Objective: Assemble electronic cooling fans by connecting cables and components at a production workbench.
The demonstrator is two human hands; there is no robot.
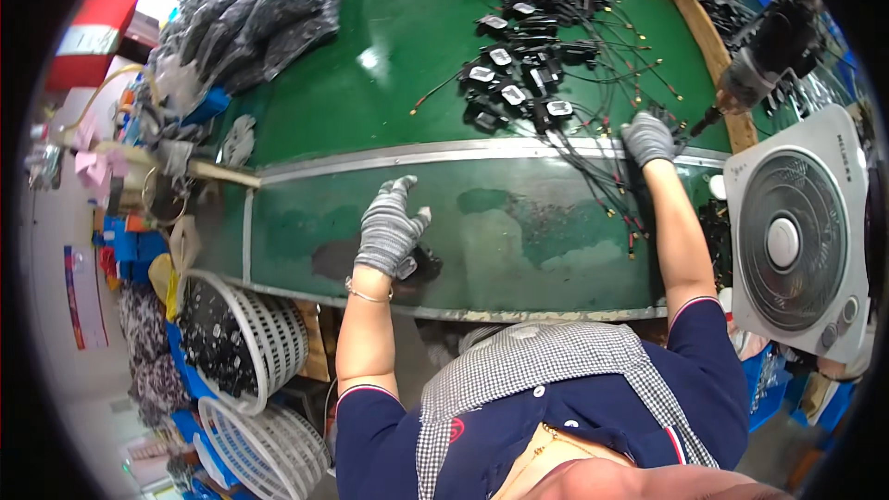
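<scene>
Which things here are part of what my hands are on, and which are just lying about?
In hand:
- left hand over a small black part
- right hand on the black wired modules
- green workbench

Lying about:
- white fan
- white baskets
- bagged black parts

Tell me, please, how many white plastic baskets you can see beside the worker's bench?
2. One white basket, full of small black parts, stands by the left elbow; a second basket lies just below it, near the picture's lower edge. Others may be hidden.
</scene>
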